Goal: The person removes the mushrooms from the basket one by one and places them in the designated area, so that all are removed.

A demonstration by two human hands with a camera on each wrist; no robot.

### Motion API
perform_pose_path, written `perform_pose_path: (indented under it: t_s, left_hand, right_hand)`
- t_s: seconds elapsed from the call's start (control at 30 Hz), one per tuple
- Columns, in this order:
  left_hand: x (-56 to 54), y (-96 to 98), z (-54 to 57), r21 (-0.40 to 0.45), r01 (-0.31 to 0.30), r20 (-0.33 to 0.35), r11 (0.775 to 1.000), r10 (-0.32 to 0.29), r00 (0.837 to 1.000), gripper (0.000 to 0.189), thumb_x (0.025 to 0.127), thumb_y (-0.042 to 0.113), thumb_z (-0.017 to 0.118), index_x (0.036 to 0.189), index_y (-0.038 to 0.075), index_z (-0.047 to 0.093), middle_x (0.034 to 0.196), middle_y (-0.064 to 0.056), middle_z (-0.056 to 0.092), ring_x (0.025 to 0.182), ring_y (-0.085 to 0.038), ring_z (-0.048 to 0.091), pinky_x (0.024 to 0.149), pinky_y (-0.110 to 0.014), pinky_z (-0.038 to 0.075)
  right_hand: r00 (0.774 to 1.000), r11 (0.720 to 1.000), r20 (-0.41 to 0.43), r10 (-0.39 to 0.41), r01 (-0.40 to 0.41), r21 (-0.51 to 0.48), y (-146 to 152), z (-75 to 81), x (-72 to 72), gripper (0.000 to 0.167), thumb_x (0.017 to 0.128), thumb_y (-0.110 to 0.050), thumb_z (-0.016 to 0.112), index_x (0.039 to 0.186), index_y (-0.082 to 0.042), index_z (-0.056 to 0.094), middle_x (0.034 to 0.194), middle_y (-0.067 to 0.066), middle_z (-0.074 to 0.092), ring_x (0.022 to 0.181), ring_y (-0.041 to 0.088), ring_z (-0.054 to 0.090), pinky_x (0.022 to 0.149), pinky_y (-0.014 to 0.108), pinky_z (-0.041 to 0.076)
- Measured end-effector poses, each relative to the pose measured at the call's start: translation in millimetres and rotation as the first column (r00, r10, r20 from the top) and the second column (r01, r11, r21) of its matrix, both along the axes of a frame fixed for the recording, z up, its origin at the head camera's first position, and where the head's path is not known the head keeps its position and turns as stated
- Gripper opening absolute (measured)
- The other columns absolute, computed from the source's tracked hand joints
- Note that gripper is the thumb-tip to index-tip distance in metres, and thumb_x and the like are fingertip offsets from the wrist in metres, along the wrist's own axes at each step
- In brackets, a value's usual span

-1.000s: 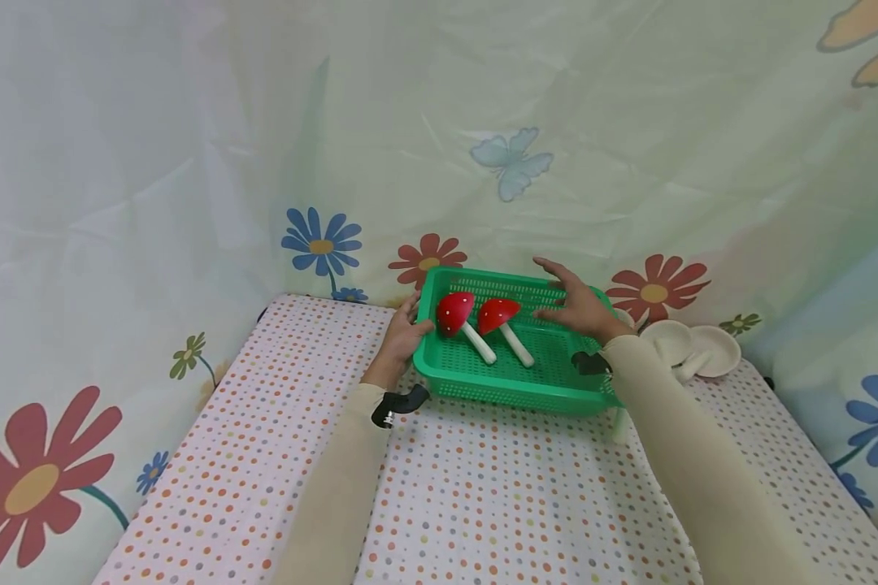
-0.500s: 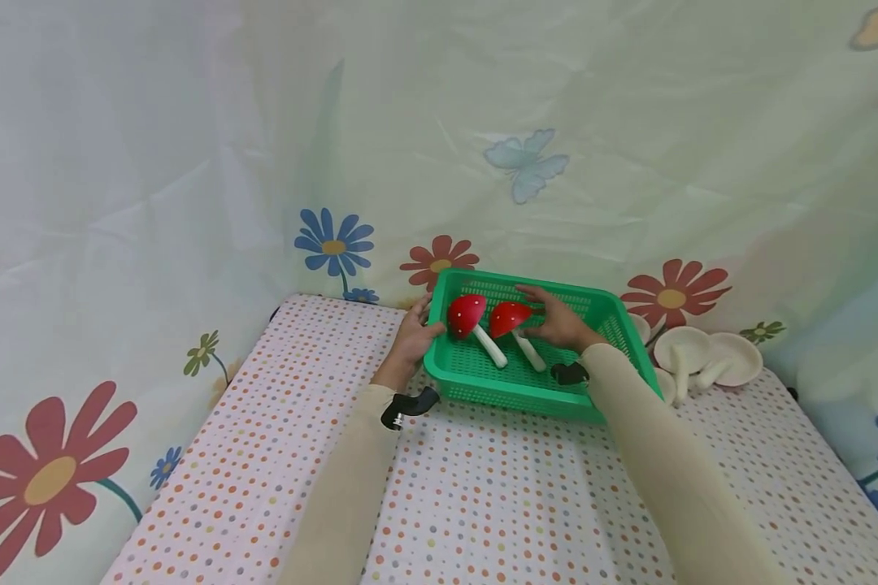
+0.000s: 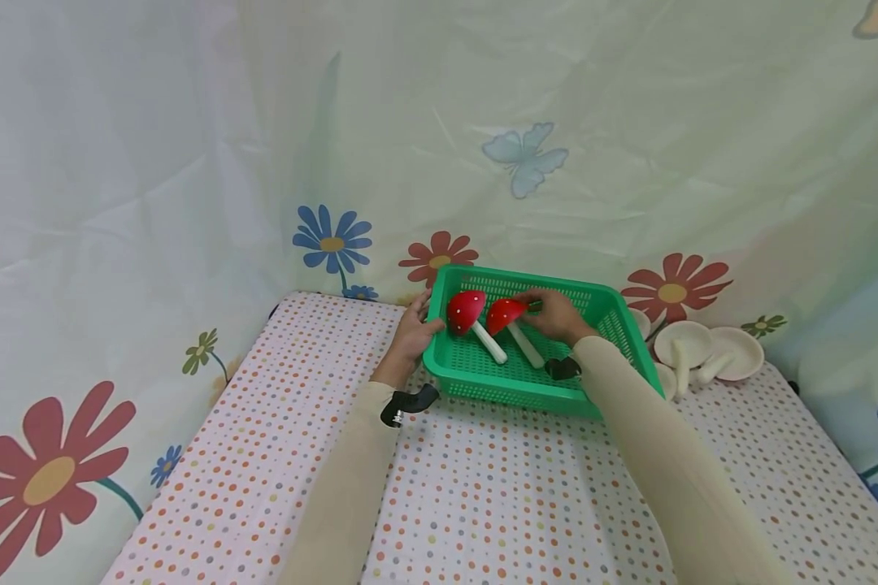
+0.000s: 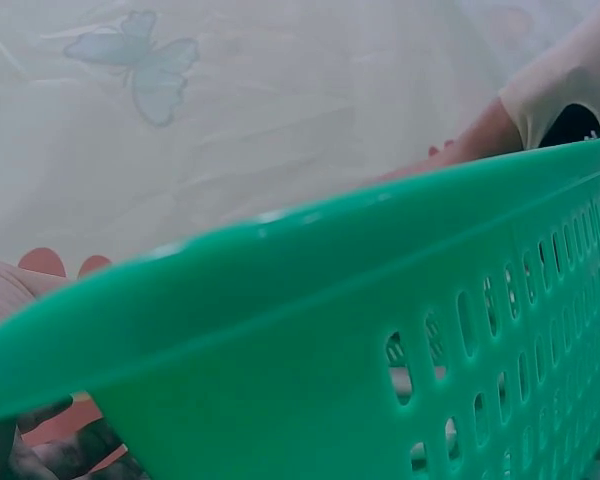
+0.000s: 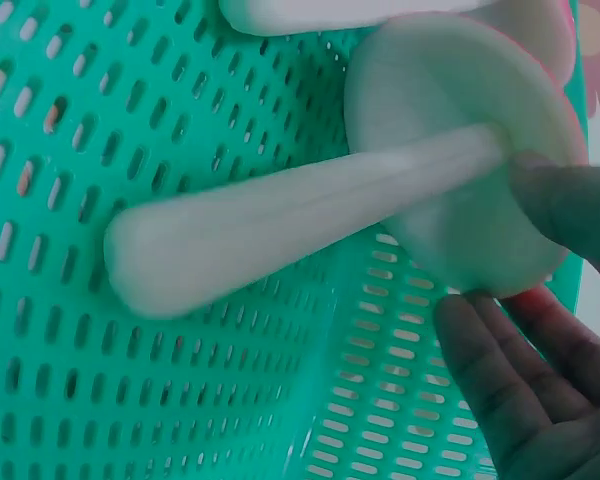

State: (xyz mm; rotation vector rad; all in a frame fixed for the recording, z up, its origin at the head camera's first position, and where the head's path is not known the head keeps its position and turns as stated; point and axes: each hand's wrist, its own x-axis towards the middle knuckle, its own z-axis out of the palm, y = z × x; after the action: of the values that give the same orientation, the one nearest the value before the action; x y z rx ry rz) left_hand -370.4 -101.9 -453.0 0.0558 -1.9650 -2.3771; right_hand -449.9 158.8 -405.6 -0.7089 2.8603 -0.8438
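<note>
In a green plastic basket (image 3: 519,398) lie two toy mushrooms with white-spotted red caps and white stems. My right hand (image 3: 554,315) reaches into the basket and pinches the cap edge of the right-hand mushroom (image 3: 527,344). In the right wrist view the thumb (image 5: 570,205) presses the cap's pale underside, with the other fingers on its far side. The left-hand mushroom (image 3: 467,311) lies beside it, its stem pointing toward me. My left hand (image 3: 412,333) holds the basket's left rim, thumb on top and fingers outside; in the left wrist view the rim partly hides that hand.
Several white mushroom-shaped pieces (image 3: 684,345) lie right of the basket, some partly behind it. The basket stands toward the back of a table with a dotted cloth (image 3: 483,496). A flower-printed curtain (image 3: 439,146) hangs close behind.
My right hand has come left and down into the basket and taken hold of the right-hand mushroom's cap. The left hand stays on the rim. The head view has shifted slightly.
</note>
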Motion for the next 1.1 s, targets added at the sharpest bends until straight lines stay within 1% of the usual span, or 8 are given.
perform_pose_path:
  t_s: [0.2,0.4,0.53,0.6,0.73,0.9,1.0,1.1]
  left_hand:
    - [0.6,3.3,0.3,0.019,0.014,0.004,1.0,-0.014,1.0,0.076,0.098,-0.008,0.054,0.166,0.012,0.028,0.162,-0.018,0.041,0.144,-0.039,0.046,0.113,-0.056,0.043]
    - [0.9,6.9,-0.7,0.022,0.021,-0.004,1.0,-0.021,1.0,0.076,0.097,-0.008,0.054,0.166,0.012,0.029,0.161,-0.017,0.043,0.14,-0.039,0.05,0.11,-0.057,0.046]
    - [0.5,8.2,-1.7,0.028,0.021,-0.004,0.999,-0.021,1.0,0.076,0.096,-0.009,0.054,0.166,0.013,0.03,0.162,-0.016,0.044,0.141,-0.037,0.05,0.11,-0.056,0.046]
    - [-0.7,8.4,-2.4,0.045,0.025,-0.009,0.999,-0.025,1.0,0.076,0.097,-0.01,0.053,0.165,0.013,0.031,0.161,-0.015,0.045,0.142,-0.037,0.05,0.11,-0.056,0.046]
    - [-0.9,7.3,-2.3,0.035,0.018,-0.006,0.999,-0.018,1.0,0.075,0.097,-0.009,0.054,0.165,0.014,0.032,0.161,-0.014,0.046,0.141,-0.036,0.051,0.109,-0.055,0.047]
    - [1.4,3.8,-0.6,-0.004,-0.002,0.003,1.0,0.002,1.0,0.075,0.097,-0.007,0.056,0.165,0.013,0.033,0.158,-0.018,0.047,0.138,-0.037,0.052,0.11,-0.054,0.047]
    - [2.1,1.0,1.2,-0.007,-0.01,0.019,1.0,0.01,1.0,0.076,0.096,-0.007,0.056,0.165,0.015,0.033,0.158,-0.017,0.048,0.137,-0.037,0.053,0.11,-0.054,0.047]
    - [2.6,-1.5,3.9,-0.014,-0.016,0.027,1.0,0.016,0.999,0.076,0.097,-0.006,0.057,0.165,0.016,0.033,0.158,-0.017,0.047,0.137,-0.036,0.052,0.11,-0.054,0.047]
  right_hand:
    - [0.999,0.999,-0.018,-0.043,0.043,-0.007,5,1.1,6.4,0.039,0.108,-0.017,0.055,0.142,0.001,0.062,0.143,0.027,0.059,0.127,0.045,0.059,0.101,0.057,0.052]
    - [0.996,0.996,-0.04,-0.078,0.076,-0.053,12,1.9,14.6,0.039,0.109,-0.02,0.054,0.14,0.002,0.064,0.138,0.027,0.063,0.123,0.044,0.063,0.097,0.057,0.055]
    - [0.994,0.993,-0.056,-0.095,0.091,-0.07,19,6.8,22.0,0.04,0.11,-0.021,0.053,0.139,0.004,0.063,0.135,0.029,0.064,0.12,0.045,0.064,0.095,0.057,0.055]
    - [0.992,0.992,-0.065,-0.107,0.103,-0.069,22,11.3,25.8,0.041,0.11,-0.023,0.052,0.14,0.004,0.063,0.135,0.029,0.064,0.119,0.045,0.064,0.094,0.057,0.055]
    - [0.987,0.989,-0.095,-0.132,0.125,-0.078,33,25.0,36.5,0.042,0.11,-0.025,0.052,0.14,0.003,0.062,0.133,0.029,0.064,0.116,0.045,0.065,0.092,0.057,0.055]
    - [0.979,0.984,-0.121,-0.162,0.15,-0.101,51,47.6,54.0,0.043,0.11,-0.026,0.052,0.139,0.004,0.063,0.128,0.03,0.066,0.11,0.044,0.066,0.087,0.057,0.056]
    - [0.968,0.977,-0.152,-0.199,0.184,-0.106,66,59.4,64.2,0.044,0.109,-0.027,0.053,0.137,0.005,0.065,0.125,0.03,0.067,0.108,0.045,0.066,0.088,0.059,0.055]
    - [0.952,0.969,-0.195,-0.238,0.218,-0.119,86,67.9,71.8,0.043,0.108,-0.028,0.055,0.135,0.004,0.066,0.121,0.029,0.07,0.104,0.044,0.067,0.082,0.051,0.057]
